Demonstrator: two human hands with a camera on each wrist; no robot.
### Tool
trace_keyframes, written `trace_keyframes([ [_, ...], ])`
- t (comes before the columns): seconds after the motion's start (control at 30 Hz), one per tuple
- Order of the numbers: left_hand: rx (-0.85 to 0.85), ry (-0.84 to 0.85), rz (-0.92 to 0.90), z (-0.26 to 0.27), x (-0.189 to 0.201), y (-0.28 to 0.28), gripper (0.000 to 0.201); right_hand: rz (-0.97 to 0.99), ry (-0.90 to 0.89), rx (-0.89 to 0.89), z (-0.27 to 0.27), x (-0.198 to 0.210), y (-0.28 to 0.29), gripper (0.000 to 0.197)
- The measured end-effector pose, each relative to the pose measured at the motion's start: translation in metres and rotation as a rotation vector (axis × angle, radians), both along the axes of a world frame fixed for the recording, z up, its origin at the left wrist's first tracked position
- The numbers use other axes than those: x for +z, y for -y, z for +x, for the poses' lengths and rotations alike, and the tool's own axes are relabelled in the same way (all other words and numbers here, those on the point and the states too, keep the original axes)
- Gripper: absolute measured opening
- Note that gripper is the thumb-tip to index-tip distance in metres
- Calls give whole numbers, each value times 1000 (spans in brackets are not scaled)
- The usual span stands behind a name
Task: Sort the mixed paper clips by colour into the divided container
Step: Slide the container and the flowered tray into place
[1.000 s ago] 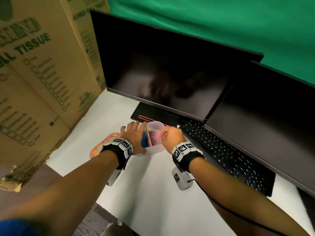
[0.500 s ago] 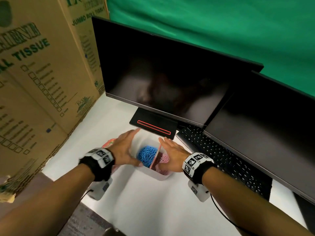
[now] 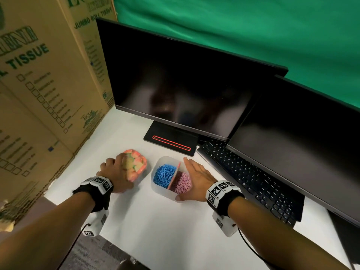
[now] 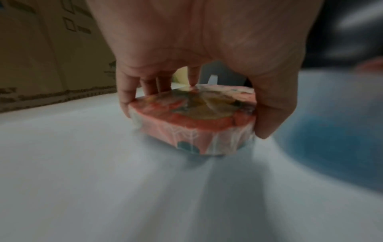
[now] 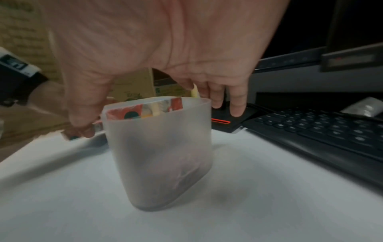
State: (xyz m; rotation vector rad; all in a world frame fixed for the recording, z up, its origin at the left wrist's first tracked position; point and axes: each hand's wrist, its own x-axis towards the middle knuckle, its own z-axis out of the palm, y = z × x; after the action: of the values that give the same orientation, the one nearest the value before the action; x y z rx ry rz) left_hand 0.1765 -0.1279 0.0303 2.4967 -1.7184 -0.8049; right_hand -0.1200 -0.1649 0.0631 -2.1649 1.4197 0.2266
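Now, at far left of the head view stand big cardboard boxes (image 3: 39, 90) with green print, on the edge of the white desk (image 3: 165, 221). Lower left of centre, the left hand (image 3: 116, 172) is curled over a pink patterned tin (image 3: 136, 162) that sits on the desk; in the left wrist view the fingers (image 4: 126, 98) are on one side of the tin (image 4: 192, 127) and the thumb on the other, so the hand grips it from above. Just right of it, at centre of the frame, is the frosted divided container (image 3: 161, 189), upright on the desk. Its left compartment holds blue paper clips (image 3: 164, 175), its right compartment pink paper clips (image 3: 183, 183), w/ a pinkish divider (image 3: 174, 176) between them. The right hand (image 3: 196, 180) lies flat and open against the container's right side, fingers straight, holding nothing. Behind, upper centre, a dark monitor (image 3: 185, 78) on a stand w/ a red line (image 3: 171, 142); at right a black keyboard (image 3: 249, 180) partly under a 2nd monitor (image 3: 302, 143).
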Motion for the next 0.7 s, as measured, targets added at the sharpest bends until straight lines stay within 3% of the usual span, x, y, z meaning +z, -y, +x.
trace_keyframes([
  [0.1,-125,-160,-148,-9,24,12,121,-55,136,-114,-18,3,0,119],
  [0.17,-301,-200,-212,-25,43,22,123,-153,209,-166,-27,3,0,110],
  [0.27,-606,-119,-239,-58,60,34,124,-241,279,-160,-33,10,-2,109],
  [0.4,-901,49,-168,-92,65,44,120,-254,147,9,-25,25,-8,126],
  [0.57,-1031,132,-33,-101,67,54,120,-204,-1,35,-9,18,-13,138],
  [0.7,-1012,140,45,-97,64,54,119,-177,-5,13,-1,6,-15,133],
])
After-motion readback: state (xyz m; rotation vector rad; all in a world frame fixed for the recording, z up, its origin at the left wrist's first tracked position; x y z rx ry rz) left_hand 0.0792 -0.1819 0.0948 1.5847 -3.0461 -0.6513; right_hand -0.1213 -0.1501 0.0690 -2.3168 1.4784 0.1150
